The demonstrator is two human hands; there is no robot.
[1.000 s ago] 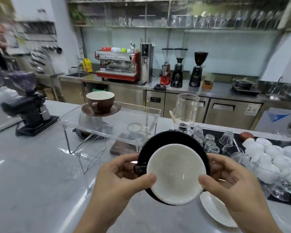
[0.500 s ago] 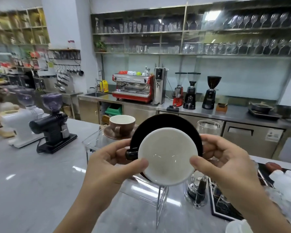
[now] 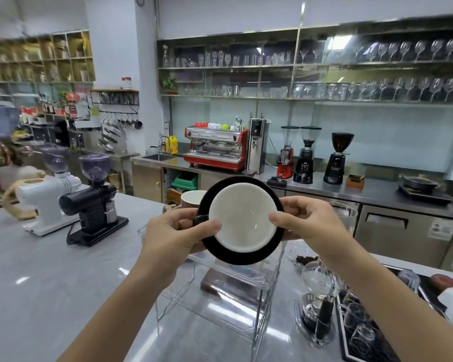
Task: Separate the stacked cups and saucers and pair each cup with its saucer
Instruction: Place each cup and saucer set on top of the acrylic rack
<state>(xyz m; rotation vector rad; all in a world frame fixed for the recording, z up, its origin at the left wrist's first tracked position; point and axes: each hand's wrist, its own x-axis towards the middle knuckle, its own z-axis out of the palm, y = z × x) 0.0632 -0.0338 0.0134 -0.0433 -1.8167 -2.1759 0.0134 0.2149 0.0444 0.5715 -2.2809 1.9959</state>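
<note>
Grinders, white (image 3: 50, 202) and black (image 3: 94, 202), stand at the counter's (image 3: 37, 270) left edge. Left hand (image 3: 173, 236) and right hand (image 3: 309, 223) pinch a black cup (image 3: 242, 257) and saucer between thumbs and fingers, lifted above a clear acrylic stand (image 3: 220, 296); a brown cup (image 3: 191, 198) sits behind.

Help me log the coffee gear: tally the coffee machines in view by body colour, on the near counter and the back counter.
White grinder: 1
Black grinders: 3
Red grinder and red espresso machine: 2
Total: 6
</note>
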